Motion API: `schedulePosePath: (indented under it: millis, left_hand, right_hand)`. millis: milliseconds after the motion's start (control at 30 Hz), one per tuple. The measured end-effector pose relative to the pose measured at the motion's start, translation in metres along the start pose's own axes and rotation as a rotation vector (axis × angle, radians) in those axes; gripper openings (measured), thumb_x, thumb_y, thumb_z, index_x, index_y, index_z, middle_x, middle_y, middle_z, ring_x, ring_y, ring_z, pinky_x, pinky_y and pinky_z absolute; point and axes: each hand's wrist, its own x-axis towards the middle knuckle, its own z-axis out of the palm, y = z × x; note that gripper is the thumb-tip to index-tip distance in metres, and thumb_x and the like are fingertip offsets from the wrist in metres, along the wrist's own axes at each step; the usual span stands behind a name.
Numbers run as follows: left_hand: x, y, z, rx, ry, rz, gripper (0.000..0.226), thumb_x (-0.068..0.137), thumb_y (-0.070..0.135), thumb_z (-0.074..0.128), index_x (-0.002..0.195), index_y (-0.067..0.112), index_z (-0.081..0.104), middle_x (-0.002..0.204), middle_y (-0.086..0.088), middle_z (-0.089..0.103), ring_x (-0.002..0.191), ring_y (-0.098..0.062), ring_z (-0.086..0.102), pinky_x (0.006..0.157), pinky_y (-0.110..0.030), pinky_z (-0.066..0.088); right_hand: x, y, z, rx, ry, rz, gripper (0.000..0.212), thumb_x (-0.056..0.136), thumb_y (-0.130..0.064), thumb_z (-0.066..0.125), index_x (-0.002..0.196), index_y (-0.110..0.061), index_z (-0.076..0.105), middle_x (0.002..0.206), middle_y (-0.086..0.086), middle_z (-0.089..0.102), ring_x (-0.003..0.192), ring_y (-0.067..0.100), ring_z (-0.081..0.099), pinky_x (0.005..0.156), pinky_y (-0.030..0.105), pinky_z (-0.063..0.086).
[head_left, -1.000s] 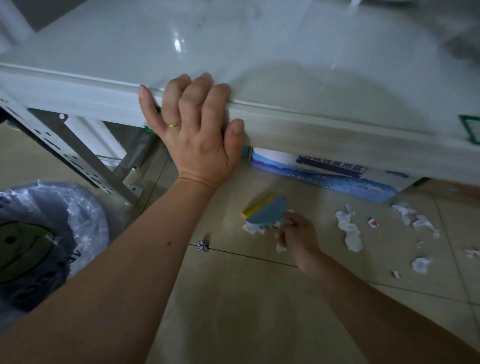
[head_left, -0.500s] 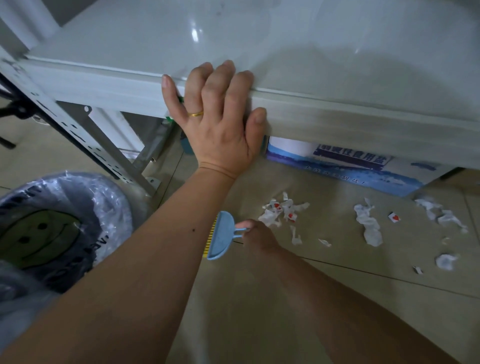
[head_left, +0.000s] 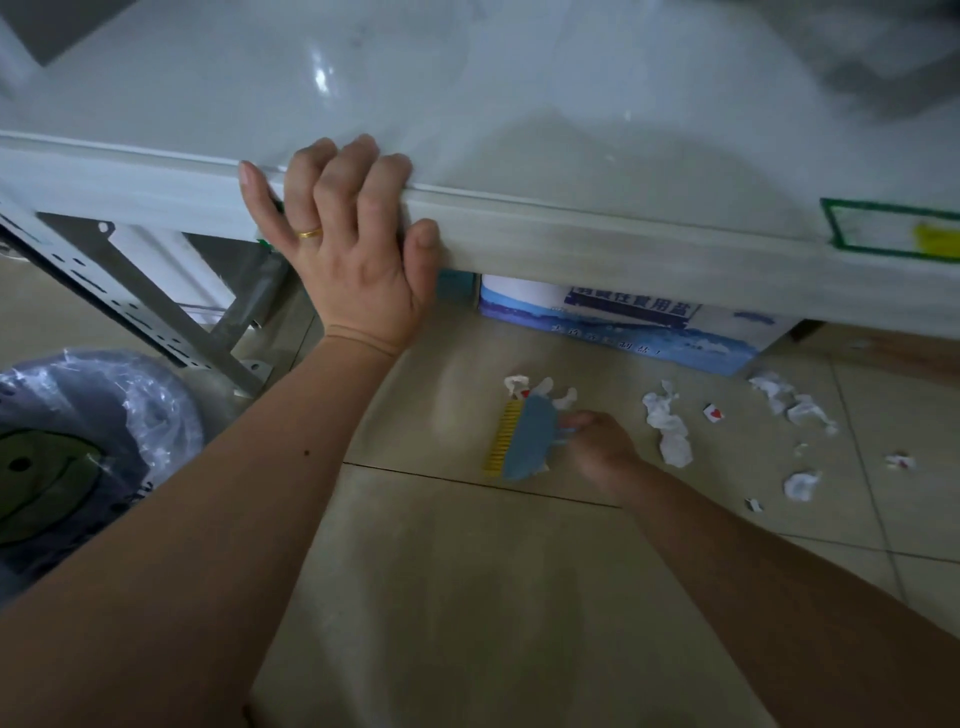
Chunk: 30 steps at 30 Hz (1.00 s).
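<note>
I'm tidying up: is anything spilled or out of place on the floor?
Yes: crumpled white paper scraps lie scattered across the tiled floor before the blue box, some against the brush held by the right hand. The left hand grips the table edge.

Tabletop (head_left: 467, 104) looked glossy, smooth, stone-like. Brush (head_left: 527, 439) was matt blue plastic with yellow bristles. Paper scraps (head_left: 670, 431) lay crumpled and soft. Floor tiles (head_left: 467, 571) showed a faint sheen. Bin liner (head_left: 130, 395) was thin, shiny film. Frame leg (head_left: 119, 306) was dull perforated metal.
</note>
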Motion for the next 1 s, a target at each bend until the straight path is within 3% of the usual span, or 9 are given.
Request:
schedulePosePath:
  millis: [200,267,367,500,567,733,800,933,1000]
  left_hand:
    - [0.001,0.039,-0.019,0.019,-0.128,-0.050,0.038,0.097,0.038,0.024,0.114,0.016,0.051,0.127,-0.014,0.060,0.128,-0.028,0.038,0.097,-0.075,0.009]
    - [0.002,0.067,-0.018,0.006,-0.153,0.068,0.036,0.097,0.036,0.025,0.113,0.017,0.052,0.130,-0.013,0.059,0.129,-0.029,0.039,0.103,-0.069,0.004]
    - [0.004,0.104,-0.007,-0.070,-0.166,0.140,0.035,0.098,0.034,0.026,0.111,0.019,0.055,0.122,-0.007,0.065,0.123,-0.025,0.044,0.116,-0.047,-0.010]
    - [-0.001,0.114,0.008,-0.044,-0.122,0.093,0.036,0.098,0.035,0.025,0.110,0.019,0.056,0.106,-0.003,0.067,0.107,-0.021,0.050,0.116,-0.043,0.002]
    - [-0.002,0.111,0.011,-0.031,-0.080,0.110,0.039,0.098,0.035,0.024,0.110,0.018,0.057,0.106,-0.002,0.063,0.106,-0.021,0.051,0.112,-0.044,0.009]
    - [-0.003,0.111,0.013,-0.046,-0.034,0.132,0.040,0.098,0.035,0.024,0.110,0.018,0.057,0.109,0.000,0.057,0.105,-0.022,0.051,0.109,-0.044,0.014]
    - [-0.003,0.110,0.014,-0.054,-0.029,0.139,0.040,0.097,0.036,0.023,0.111,0.019,0.056,0.112,0.002,0.052,0.106,-0.021,0.050,0.111,-0.043,0.013]
    - [-0.004,0.111,0.014,-0.054,-0.025,0.122,0.039,0.097,0.037,0.023,0.110,0.019,0.056,0.112,0.003,0.051,0.106,-0.020,0.050,0.114,-0.039,0.010]
    - [-0.003,0.111,0.013,-0.054,-0.026,0.115,0.039,0.097,0.037,0.023,0.110,0.020,0.055,0.112,0.003,0.050,0.107,-0.020,0.049,0.114,-0.040,0.010]
  right_hand:
    - [-0.006,0.008,-0.024,0.054,0.105,0.004,0.041,0.092,0.001,0.041,0.124,-0.012,0.062,0.128,0.011,0.064,0.116,0.030,0.061,0.092,0.031,0.048]
    - [-0.004,0.007,-0.025,0.089,0.109,0.007,0.043,0.091,0.003,0.041,0.125,-0.012,0.062,0.123,0.012,0.065,0.110,0.030,0.062,0.082,0.029,0.048]
    - [0.004,0.003,-0.021,0.223,0.097,0.024,0.043,0.091,0.003,0.038,0.123,-0.014,0.062,0.114,0.010,0.065,0.091,0.024,0.056,0.068,0.026,0.040]
    - [0.013,-0.009,-0.013,0.353,0.062,0.038,0.044,0.093,0.001,0.035,0.126,-0.014,0.059,0.127,0.011,0.062,0.104,0.028,0.061,0.076,0.027,0.048]
    - [0.017,-0.018,-0.008,0.344,0.026,0.027,0.041,0.094,-0.001,0.037,0.129,-0.011,0.057,0.133,0.014,0.058,0.116,0.031,0.059,0.089,0.031,0.049]
    - [0.027,-0.020,-0.005,0.289,0.023,0.062,0.037,0.095,-0.002,0.040,0.129,-0.005,0.056,0.131,0.017,0.060,0.120,0.034,0.058,0.102,0.036,0.047]
    - [0.027,-0.008,-0.015,0.249,0.082,0.098,0.035,0.094,-0.005,0.042,0.125,-0.002,0.059,0.127,0.018,0.063,0.118,0.034,0.059,0.103,0.040,0.047]
    - [0.015,0.023,-0.046,0.217,0.133,0.176,0.038,0.095,-0.004,0.042,0.130,-0.007,0.056,0.136,0.013,0.057,0.126,0.028,0.054,0.102,0.031,0.042]
    - [0.007,0.034,-0.060,0.187,0.155,0.181,0.041,0.093,0.000,0.042,0.132,-0.006,0.054,0.135,0.013,0.058,0.118,0.026,0.058,0.097,0.029,0.045]
